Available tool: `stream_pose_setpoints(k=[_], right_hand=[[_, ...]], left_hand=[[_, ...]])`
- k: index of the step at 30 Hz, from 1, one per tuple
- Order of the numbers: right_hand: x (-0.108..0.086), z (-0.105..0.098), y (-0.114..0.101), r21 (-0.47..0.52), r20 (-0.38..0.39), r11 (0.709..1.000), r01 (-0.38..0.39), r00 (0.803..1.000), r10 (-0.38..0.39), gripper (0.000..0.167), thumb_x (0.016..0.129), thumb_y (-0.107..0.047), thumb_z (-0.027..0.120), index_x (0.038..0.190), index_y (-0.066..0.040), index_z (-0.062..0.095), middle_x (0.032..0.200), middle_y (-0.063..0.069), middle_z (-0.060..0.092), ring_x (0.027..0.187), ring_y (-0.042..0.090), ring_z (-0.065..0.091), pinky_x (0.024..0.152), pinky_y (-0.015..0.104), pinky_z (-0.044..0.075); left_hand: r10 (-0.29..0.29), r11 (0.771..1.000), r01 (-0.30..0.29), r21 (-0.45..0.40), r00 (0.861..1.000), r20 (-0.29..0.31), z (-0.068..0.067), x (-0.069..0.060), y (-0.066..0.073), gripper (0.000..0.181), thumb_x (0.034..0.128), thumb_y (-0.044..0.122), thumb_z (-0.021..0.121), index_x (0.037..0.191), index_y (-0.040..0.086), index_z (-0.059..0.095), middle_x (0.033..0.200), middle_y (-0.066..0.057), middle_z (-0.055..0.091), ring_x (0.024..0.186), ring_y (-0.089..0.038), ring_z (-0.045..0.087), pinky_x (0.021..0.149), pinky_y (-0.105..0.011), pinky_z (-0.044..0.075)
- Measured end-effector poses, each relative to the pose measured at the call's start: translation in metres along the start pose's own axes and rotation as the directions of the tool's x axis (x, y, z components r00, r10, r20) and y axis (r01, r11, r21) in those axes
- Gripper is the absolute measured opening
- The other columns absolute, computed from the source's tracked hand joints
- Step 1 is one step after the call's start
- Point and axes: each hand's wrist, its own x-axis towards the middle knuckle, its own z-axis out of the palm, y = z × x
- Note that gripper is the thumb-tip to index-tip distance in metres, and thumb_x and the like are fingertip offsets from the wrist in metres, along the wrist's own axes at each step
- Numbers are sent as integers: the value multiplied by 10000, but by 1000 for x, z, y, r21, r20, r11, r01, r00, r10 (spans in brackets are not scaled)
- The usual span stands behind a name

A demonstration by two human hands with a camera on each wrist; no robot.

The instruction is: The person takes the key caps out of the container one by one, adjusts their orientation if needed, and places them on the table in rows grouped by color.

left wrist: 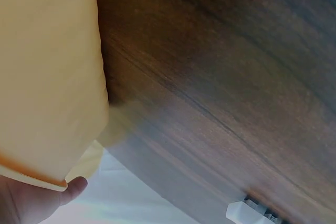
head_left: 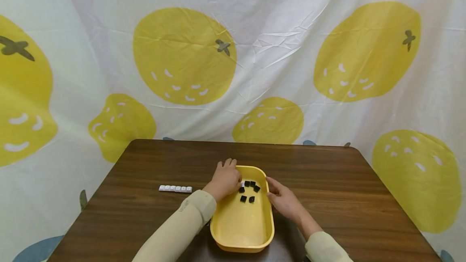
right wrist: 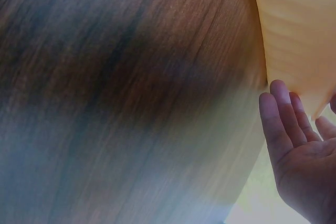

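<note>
A yellow tray (head_left: 242,229) holds several small black pieces (head_left: 243,199) and a white piece (head_left: 242,184) near its far left side. My left hand (head_left: 225,179) reaches over the tray's left rim, with fingertips beside the white piece; whether they pinch it is hidden. In the left wrist view, part of that hand (left wrist: 37,200) shows at the tray's rim. Against the tray's right outer side, my right hand (head_left: 285,203) has its fingers extended; the right wrist view shows this hand (right wrist: 304,161) palm up, fingers nearly straight.
Left of the tray, a row of several white keycap-like pieces (head_left: 175,189) lies on the dark wooden table (head_left: 327,181). Behind the table hangs a white cloth (head_left: 269,51) with a yellow fruit print. The white pieces (left wrist: 245,213) also show in the left wrist view.
</note>
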Motion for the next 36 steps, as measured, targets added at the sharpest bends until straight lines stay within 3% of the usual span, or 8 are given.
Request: stream_pose_setpoints(k=[17,23,31,36], right_hand=[[1,0,1,-10,2,1000,-5,1000,5,517,989,-46,524,1496,-63,425,1212,222,627,870,244,646,674,427,550],[1,0,1,0,2,1000,0,1000,0,517,987,-42,520,1496,-59,425,1226,235,621,898,257,656,690,437,557],[1,0,1,4,-1,1000,2,1000,-2,516,989,-40,522,1495,-50,422,1225,240,619,905,261,656,677,423,555],[0,0,0,20,0,1000,16,1000,-16,516,989,-30,516,1494,-31,412,1212,247,621,892,266,658,662,417,555]], left_hand=[[-21,999,22,-27,999,27,-1,1,1,203,954,434,630,959,286,769,1376,-93,492,1318,-303,394,1056,-551,329],[-2,1000,2,-21,1000,-4,2,2,-1,167,948,406,651,915,293,769,1270,-78,528,1249,-292,433,1020,-543,360],[-12,982,-2,-191,997,-71,0,3,-8,148,935,261,656,1008,214,776,1417,-120,478,1354,-312,375,1066,-511,349],[-9,966,-34,-256,986,-166,-6,1,-17,183,895,278,702,1043,185,756,1334,-108,521,1223,-285,458,1017,-450,399]])
